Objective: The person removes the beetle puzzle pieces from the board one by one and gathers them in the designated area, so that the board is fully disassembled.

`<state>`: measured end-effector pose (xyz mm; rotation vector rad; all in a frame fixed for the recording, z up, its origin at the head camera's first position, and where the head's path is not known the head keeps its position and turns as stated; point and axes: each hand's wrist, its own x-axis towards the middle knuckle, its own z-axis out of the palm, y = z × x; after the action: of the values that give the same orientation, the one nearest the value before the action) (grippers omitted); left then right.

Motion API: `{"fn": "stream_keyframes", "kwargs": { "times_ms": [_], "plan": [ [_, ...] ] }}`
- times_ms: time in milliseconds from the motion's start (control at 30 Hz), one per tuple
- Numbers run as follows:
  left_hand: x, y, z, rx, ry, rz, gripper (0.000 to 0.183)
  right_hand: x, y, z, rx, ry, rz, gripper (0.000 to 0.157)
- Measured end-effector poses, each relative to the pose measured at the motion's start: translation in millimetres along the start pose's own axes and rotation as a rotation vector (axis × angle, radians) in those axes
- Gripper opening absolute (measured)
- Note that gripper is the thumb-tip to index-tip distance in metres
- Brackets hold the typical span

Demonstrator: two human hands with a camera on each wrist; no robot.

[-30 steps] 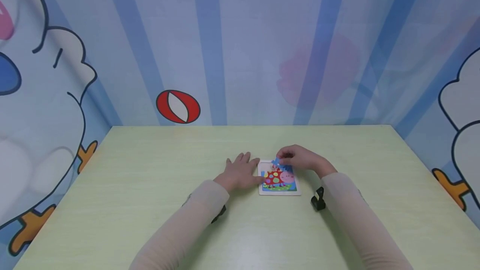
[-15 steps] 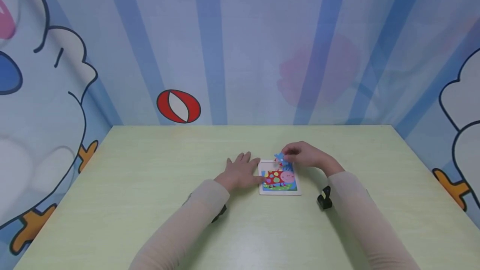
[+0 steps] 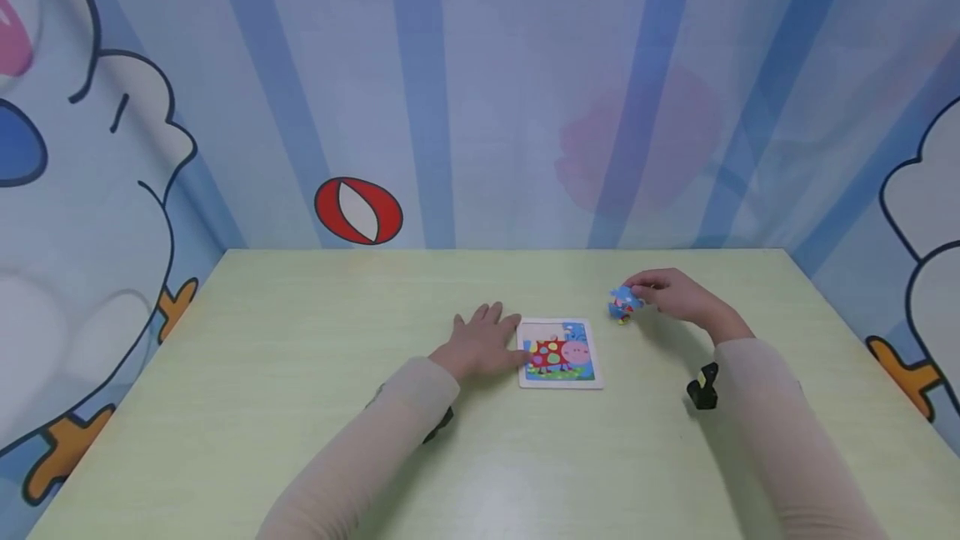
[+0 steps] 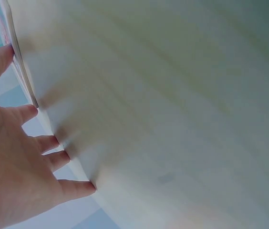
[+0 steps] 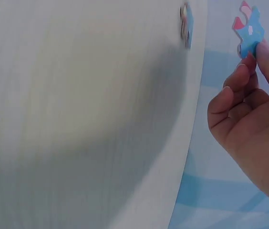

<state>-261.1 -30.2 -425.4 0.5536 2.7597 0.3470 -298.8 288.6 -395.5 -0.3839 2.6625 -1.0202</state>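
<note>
In the head view, a small picture puzzle board (image 3: 523,382) with a pale frame lies on the table, showing a pink pig in a spotted red top. My left hand (image 3: 483,346) is spread flat at its left side, thumb over the frame and the other fingers on the table. To the right of the board, my right hand (image 3: 678,294) pinches a blue puzzle piece (image 5: 252,34) with pink tips between thumb and fingers. Close by, a small stack of puzzle pieces (image 5: 187,27) sits on the table in the right wrist view. The board's upper left picture area is pale, without a piece.
The pale wooden tabletop (image 3: 360,307) extends around both hands. A blue striped cloth backdrop (image 3: 495,107) with cartoon figures rises behind its far edge and at both sides. Black camera mounts (image 3: 702,387) sit at the wrists.
My right hand has carried the blue puzzle piece from above the board's top edge off to the right, beside it. The left hand and board have stayed in place.
</note>
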Motion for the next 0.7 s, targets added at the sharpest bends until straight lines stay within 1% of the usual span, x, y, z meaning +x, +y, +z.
{"fn": "stream_keyframes", "kwargs": {
  "times_ms": [267,533,700],
  "plan": [
    [-0.1,-1.1,0.0,0.0,0.005,0.009,0.072,-5,23,-14.0,-0.026,0.023,0.046,0.035],
    [-0.6,-1.2,-1.0,-0.009,0.004,0.012,0.073,-5,33,-17.9,-0.046,0.013,0.078,0.034],
    [1.0,-2.8,1.1,-0.013,0.001,0.013,0.074,-3,40,-18.2,-0.051,0.008,0.094,0.033]
  ]
}}
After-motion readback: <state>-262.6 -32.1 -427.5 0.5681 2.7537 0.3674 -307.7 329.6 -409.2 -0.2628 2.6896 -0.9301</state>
